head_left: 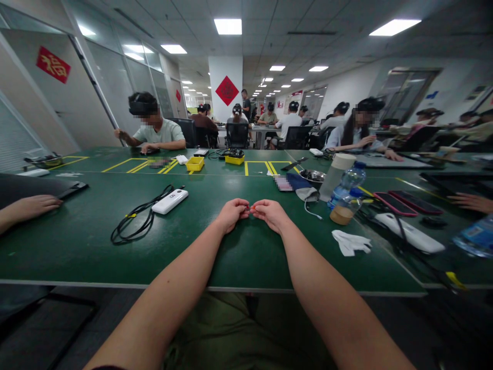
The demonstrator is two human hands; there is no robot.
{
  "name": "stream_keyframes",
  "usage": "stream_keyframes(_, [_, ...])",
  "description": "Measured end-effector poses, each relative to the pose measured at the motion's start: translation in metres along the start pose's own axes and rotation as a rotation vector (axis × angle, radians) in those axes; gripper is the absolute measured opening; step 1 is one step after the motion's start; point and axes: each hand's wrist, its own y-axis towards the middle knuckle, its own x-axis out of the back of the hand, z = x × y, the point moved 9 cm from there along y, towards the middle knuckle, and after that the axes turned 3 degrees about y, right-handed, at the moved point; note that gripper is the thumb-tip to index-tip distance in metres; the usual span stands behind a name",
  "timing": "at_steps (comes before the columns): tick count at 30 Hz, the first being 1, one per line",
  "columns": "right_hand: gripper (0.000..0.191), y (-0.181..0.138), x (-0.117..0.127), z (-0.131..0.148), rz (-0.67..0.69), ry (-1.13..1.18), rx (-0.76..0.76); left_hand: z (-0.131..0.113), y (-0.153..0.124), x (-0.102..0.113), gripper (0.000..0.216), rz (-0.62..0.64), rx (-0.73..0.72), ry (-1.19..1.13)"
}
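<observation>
My left hand [233, 215] and my right hand [270, 213] meet fingertip to fingertip just above the green table [185, 257]. Both have their fingers closed in a pinch. A tiny red piece [252, 207] shows at the fingertips of the right hand. Something small, dark and reddish peeks out of the left hand's pinch, too small to name. Whether the two bits are joined, I cannot tell. To the left of my hands lies a white power bank [170, 201] with a looped black cable [131, 226].
On the right are a crumpled white glove [350, 243], plastic bottles [346, 205], a pale tumbler [336, 177] and a metal bowl [313, 176]. Yellow trays [194, 164] stand farther back. Other people sit around; a co-worker's hand [40, 204] rests at the left.
</observation>
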Motion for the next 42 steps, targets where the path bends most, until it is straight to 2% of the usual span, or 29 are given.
stream_keyframes(5, [0.014,0.0002,0.0012,0.0003,-0.009,-0.016,0.013,0.001,-0.0004,-0.0007,0.021,0.006,0.017,-0.001])
stream_keyframes(9, [0.006,-0.0002,-0.0021,0.0016,0.028,0.03,0.002,0.0016,0.0,-0.0011,0.02,0.012,0.043,-0.02])
stream_keyframes(13, [0.008,-0.0005,-0.0031,0.0028,0.041,0.072,-0.017,0.0005,0.0004,-0.0016,0.017,0.025,0.048,-0.065])
stream_keyframes(16, [0.003,-0.0003,-0.0017,0.0018,0.033,0.062,-0.025,-0.0012,-0.0002,-0.0013,0.014,0.024,0.032,-0.058])
stream_keyframes(23, [0.012,0.0019,0.0,-0.0014,0.024,0.03,0.001,-0.003,-0.0025,-0.0034,0.024,0.031,-0.006,0.038])
stream_keyframes(30, [0.015,-0.0003,-0.0039,-0.0009,0.047,-0.003,0.007,0.0001,-0.0023,-0.0046,0.02,0.041,0.035,-0.001])
stream_keyframes(37, [0.006,0.0001,-0.0039,0.001,0.057,0.042,0.007,0.0007,-0.0029,-0.0038,0.017,0.03,0.067,-0.052])
stream_keyframes(42, [0.008,0.002,-0.0024,-0.0007,0.059,0.05,0.004,-0.001,-0.0031,-0.0038,0.019,0.028,0.043,-0.047])
